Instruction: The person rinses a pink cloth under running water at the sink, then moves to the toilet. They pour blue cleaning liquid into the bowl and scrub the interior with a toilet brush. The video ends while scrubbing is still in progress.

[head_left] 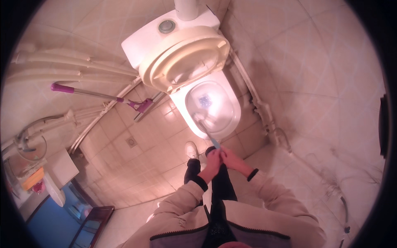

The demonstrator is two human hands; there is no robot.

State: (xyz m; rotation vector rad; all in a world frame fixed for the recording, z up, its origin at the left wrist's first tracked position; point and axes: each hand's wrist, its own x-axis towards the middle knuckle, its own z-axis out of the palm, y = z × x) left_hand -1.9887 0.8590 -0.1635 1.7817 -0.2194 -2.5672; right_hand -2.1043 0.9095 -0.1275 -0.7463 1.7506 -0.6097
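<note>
In front of me stands a white toilet (pixel 235 108) with its cream seat and lid (pixel 155 70) raised against the tank. A toilet brush (pixel 211 139) slants down over the front rim, its pale head inside the bowl near the left side. My left hand (pixel 211 163) and my right hand (pixel 233 158) are together at the upper end of the grey-blue handle, fingers closed round it. Bluish water shows at the bottom of the bowl. The handle's very end is hidden by my fingers.
A purple-and-grey squeeze mop (pixel 142 106) leans left of the toilet. Pipes (pixel 264 111) run along the right wall, others (pixel 103 66) along the left. A floor drain (pixel 131 142) lies in the tiles. Lower left are a white basin edge (pixel 53 188) and a blue panel (pixel 51 223).
</note>
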